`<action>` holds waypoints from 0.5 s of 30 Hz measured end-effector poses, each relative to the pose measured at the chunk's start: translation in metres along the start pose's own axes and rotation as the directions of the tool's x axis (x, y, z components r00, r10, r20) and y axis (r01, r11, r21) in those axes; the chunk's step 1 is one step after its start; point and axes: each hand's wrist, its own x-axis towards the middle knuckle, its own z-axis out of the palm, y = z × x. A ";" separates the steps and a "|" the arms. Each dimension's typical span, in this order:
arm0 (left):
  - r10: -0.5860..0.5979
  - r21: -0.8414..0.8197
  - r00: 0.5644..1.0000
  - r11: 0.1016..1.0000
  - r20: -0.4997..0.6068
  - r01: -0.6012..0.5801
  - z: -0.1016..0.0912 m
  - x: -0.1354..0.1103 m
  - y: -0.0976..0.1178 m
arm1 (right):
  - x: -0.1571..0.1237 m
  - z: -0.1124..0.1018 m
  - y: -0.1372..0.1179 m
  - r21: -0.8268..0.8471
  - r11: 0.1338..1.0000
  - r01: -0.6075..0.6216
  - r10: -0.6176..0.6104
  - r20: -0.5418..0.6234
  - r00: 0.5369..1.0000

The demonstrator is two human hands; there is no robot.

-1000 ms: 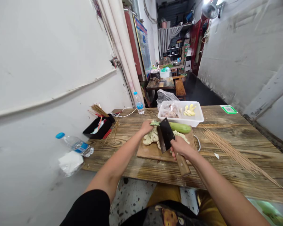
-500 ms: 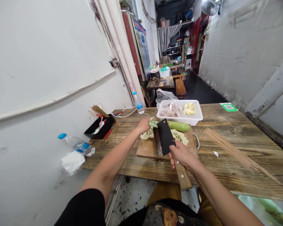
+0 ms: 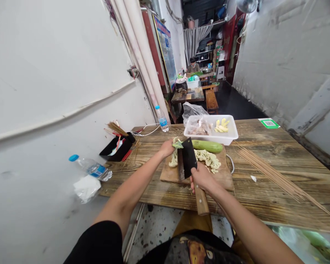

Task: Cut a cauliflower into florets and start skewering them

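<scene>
On the cutting board (image 3: 225, 178), cauliflower (image 3: 172, 159) sits pinned by the left hand (image 3: 167, 147), fingers curled on its green stalk end; cleaver (image 3: 187, 157) edge-down just beside it, right hand (image 3: 202, 178) wrapped round the wooden handle; loose florets (image 3: 209, 159) right of the blade; zucchini (image 3: 207, 146) behind; white tray (image 3: 234, 136) beyond; risk: left fingertips near the blade, lumpy piece could roll, blade nicks a finger.

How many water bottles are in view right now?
2. The upright bottle stands at the far left edge of the table; the lying bottle rests on its side at the near left corner, against the wall. More may be hidden in the far clutter.
</scene>
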 end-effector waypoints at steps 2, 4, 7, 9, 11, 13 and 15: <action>-0.003 0.004 1.000 1.000 0.005 0.003 0.000 -0.001 -0.002 | 0.004 0.004 0.000 -0.018 1.000 0.007 -0.007 -0.006 1.000; -0.015 0.013 1.000 1.000 0.006 0.015 0.000 -0.003 -0.003 | 0.010 0.007 -0.004 -0.036 0.999 0.002 -0.003 -0.010 1.000; -0.044 0.038 0.999 0.998 0.013 0.043 0.002 -0.007 -0.004 | 0.019 0.012 -0.012 -0.060 0.998 -0.016 0.015 -0.019 1.000; -0.064 0.050 0.998 0.997 0.022 0.063 0.002 -0.010 -0.005 | 0.024 0.016 -0.016 -0.082 0.996 -0.024 0.022 -0.026 0.999; -0.079 0.055 0.996 0.995 0.038 0.077 0.000 -0.012 -0.007 | 0.026 0.021 -0.016 -0.116 0.993 -0.021 0.018 -0.027 0.999; -0.096 0.062 0.993 0.994 0.062 0.092 -0.001 -0.013 -0.009 | 0.027 0.025 -0.012 -0.163 0.987 -0.007 0.003 -0.024 1.000; -0.115 0.068 0.990 0.992 0.087 0.109 -0.002 -0.012 -0.010 | 0.030 0.029 -0.007 -0.222 0.975 0.010 -0.017 -0.026 1.000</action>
